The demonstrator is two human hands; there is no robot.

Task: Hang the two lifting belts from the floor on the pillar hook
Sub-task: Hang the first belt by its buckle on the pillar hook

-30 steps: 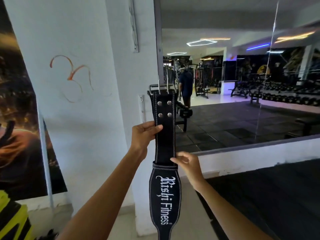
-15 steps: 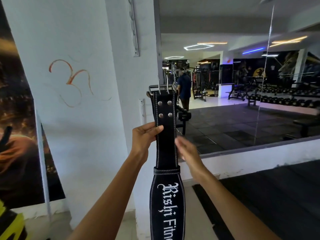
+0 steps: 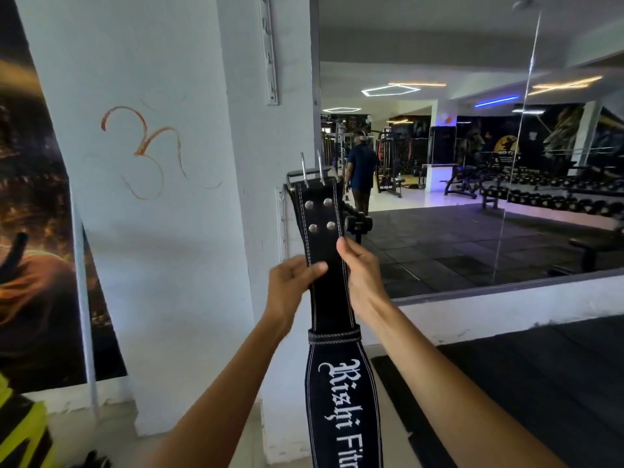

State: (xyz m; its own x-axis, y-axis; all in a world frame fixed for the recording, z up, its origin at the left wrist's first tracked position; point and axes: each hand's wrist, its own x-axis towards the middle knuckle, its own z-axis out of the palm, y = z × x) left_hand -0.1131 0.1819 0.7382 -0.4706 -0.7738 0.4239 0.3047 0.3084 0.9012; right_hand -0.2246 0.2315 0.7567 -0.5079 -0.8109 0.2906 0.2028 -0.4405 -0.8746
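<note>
A black lifting belt (image 3: 329,298) with white stitching and white lettering stands upright in front of the white pillar (image 3: 260,204). Its metal buckle (image 3: 310,173) with two prongs is at the top, beside a small white fitting (image 3: 281,217) on the pillar's side. My left hand (image 3: 290,285) grips the belt's left edge below the rivets. My right hand (image 3: 359,271) pinches the right edge at about the same height. The belt's wide lettered part hangs down between my forearms. A second belt is not visible. Whether the buckle rests on a hook is hidden.
A large wall mirror (image 3: 472,163) to the right reflects the gym, a person, benches and dumbbell racks. A white ledge (image 3: 506,298) runs under it. Black rubber flooring (image 3: 523,383) lies at lower right. A dark poster (image 3: 33,231) covers the left wall.
My right hand rose from the belt's loop to its right edge near the rivets and took hold. My left hand stayed on the left edge. The view moved slightly closer.
</note>
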